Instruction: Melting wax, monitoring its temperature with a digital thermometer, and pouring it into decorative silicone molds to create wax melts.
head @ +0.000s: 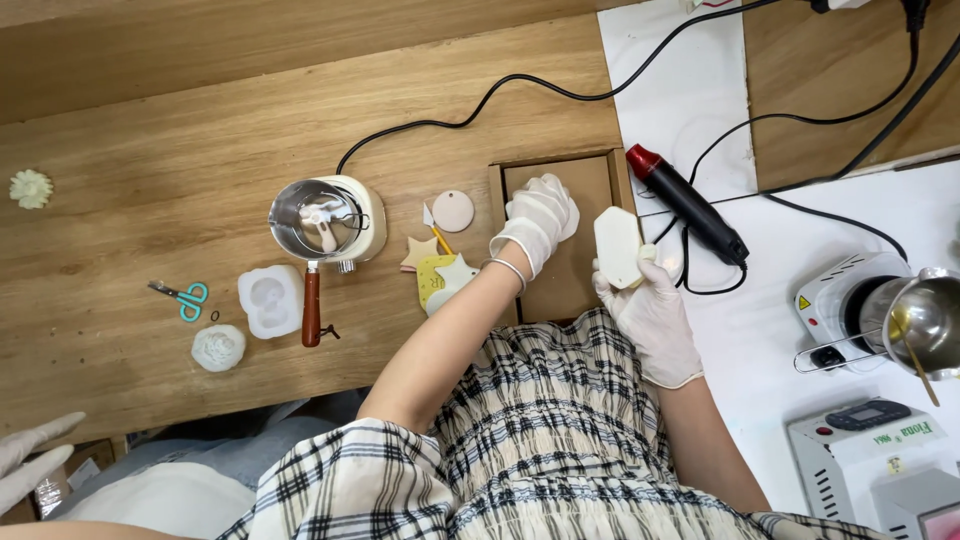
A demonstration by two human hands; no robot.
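At centre, my gloved left hand (540,220) lies flat in the box (560,235); my right hand (650,310) pinches the slab (618,245), a cream hexagon, just right of it. It looks stiff, light, brittle, best gripped by its edges. One slab, one heat gun (688,205), two white moulds (270,300).

A single head-worn camera looks almost straight down from above the person's shoulders, fairly near, onto the wooden desk (200,120); the checked dress fills the lower edge and the desk's far side runs along the top.
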